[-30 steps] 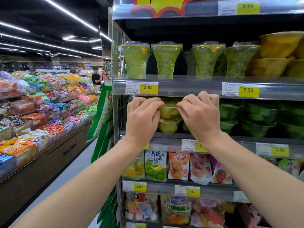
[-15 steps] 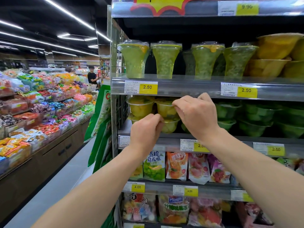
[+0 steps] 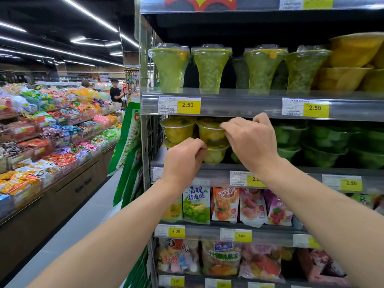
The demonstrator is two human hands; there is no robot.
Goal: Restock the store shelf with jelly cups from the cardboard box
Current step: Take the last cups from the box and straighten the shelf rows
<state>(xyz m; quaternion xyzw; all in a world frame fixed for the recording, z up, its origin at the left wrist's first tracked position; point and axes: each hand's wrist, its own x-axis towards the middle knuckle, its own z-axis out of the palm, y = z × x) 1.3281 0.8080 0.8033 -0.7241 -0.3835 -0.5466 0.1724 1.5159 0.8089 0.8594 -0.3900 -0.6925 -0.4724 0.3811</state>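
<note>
Head view: two stacked clear plastic cups of yellow fruit jelly sit mid-frame on the grey metal shelf [image 3: 220, 170]. The right hand [image 3: 250, 140] pinches the upper cup [image 3: 211, 132] at its rim; the left hand [image 3: 182, 159], fingers curled, grips the lower cup [image 3: 214, 155]. Green jelly cups [image 3: 291, 136] sit right.

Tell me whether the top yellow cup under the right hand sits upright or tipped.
Upright: the top yellow cup sits rim-up and level on the lower cup, right hand at its rim.
</note>
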